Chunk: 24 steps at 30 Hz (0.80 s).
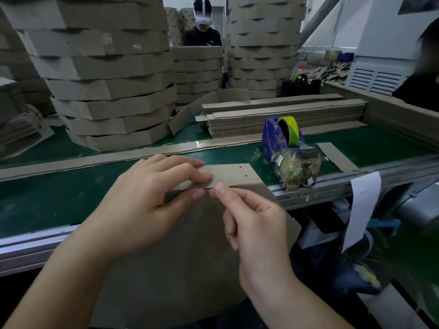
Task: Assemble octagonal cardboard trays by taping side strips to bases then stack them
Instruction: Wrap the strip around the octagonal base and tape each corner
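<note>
Both pinching: left hand (142, 203) holds side strip (228, 174) on base (190, 257), right hand (256, 224) seemingly clear tape (206, 210); next, press it down.

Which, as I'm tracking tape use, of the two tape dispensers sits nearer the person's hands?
The blue plastic tape dispenser at the green belt's near edge; the black dispenser stands far behind it.

The side strip (229, 175) and base (190, 252) are matt brown cardboard, fibrous at the edges. Left of the left grip (142, 205), the tabletop (47, 205) is dull green, edged by a brushed metal rail (316, 192). Beyond the right grip (256, 224) stands a glossy blue plastic tape dispenser (273, 136).
</note>
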Each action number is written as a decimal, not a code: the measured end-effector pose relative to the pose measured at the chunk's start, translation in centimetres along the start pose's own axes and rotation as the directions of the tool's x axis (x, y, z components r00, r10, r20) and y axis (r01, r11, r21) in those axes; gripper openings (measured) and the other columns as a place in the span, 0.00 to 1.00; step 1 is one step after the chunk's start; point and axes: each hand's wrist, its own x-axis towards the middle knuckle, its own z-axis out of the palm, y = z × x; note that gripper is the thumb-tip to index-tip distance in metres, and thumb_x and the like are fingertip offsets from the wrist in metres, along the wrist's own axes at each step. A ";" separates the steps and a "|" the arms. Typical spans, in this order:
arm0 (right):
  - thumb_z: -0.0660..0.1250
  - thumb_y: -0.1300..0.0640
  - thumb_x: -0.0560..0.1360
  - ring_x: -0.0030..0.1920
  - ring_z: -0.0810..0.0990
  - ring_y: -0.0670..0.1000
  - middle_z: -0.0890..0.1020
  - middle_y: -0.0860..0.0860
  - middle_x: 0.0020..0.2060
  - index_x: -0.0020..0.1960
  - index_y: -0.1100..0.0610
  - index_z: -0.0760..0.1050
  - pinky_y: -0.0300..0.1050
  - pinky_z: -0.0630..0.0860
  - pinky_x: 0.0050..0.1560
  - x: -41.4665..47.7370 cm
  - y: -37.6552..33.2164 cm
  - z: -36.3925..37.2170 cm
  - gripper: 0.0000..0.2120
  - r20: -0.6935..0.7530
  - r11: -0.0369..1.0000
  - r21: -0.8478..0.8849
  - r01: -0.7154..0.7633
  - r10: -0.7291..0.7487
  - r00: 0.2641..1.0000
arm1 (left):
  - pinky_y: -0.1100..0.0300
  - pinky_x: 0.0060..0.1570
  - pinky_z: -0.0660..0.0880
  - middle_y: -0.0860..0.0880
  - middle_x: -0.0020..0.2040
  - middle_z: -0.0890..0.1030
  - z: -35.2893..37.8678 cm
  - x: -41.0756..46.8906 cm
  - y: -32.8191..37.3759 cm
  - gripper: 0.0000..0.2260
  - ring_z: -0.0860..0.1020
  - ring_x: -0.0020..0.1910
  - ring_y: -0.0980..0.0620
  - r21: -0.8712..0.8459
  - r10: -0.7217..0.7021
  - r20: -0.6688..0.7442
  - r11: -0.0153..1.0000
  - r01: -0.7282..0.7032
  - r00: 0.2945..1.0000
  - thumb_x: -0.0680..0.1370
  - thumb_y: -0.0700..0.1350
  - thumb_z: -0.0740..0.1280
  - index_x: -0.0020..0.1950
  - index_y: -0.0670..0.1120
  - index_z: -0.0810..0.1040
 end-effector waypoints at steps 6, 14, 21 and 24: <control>0.73 0.54 0.71 0.18 0.61 0.45 0.68 0.50 0.18 0.31 0.57 0.83 0.34 0.58 0.18 0.0 -0.1 0.1 0.11 -0.049 0.995 -0.001 -0.095 0.095 0.994 | 0.44 0.56 0.73 0.58 0.60 0.79 0.0 -0.1 0.1 0.17 0.77 0.60 0.51 -0.013 -0.011 0.002 1.000 0.011 1.000 0.76 0.58 0.58 0.53 0.52 0.80; 0.71 0.51 0.71 0.17 0.64 0.46 0.73 0.52 0.19 0.34 0.55 0.84 0.35 0.60 0.19 -0.3 -0.6 -1.0 0.11 0.082 0.987 -0.100 -0.130 0.138 0.987 | 0.45 0.58 0.73 0.59 0.61 0.77 -0.8 -0.1 0.4 0.16 0.75 0.62 0.54 -0.024 -0.003 0.083 1.000 0.005 0.997 0.78 0.58 0.56 0.60 0.64 0.79; 0.71 0.58 0.71 0.16 0.64 0.45 0.75 0.55 0.20 0.36 0.60 0.84 0.33 0.59 0.18 0.1 -1.0 -1.6 0.08 0.151 0.977 -0.128 -0.171 0.189 0.970 | 0.53 0.41 0.74 0.59 0.46 0.79 0.0 1.4 1.9 0.16 0.76 0.42 0.58 0.040 -0.173 -0.032 0.984 0.175 0.984 0.74 0.67 0.58 0.41 0.59 0.79; 0.70 0.57 0.71 0.16 0.63 0.45 0.76 0.55 0.21 0.37 0.60 0.84 0.33 0.58 0.18 0.2 -1.4 -1.9 0.08 0.165 0.970 -0.181 -0.161 0.191 0.968 | 0.56 0.35 0.70 0.58 0.40 0.78 0.8 1.7 2.4 0.15 0.74 0.36 0.57 0.061 -0.193 -0.114 0.978 0.201 0.974 0.71 0.67 0.61 0.37 0.57 0.77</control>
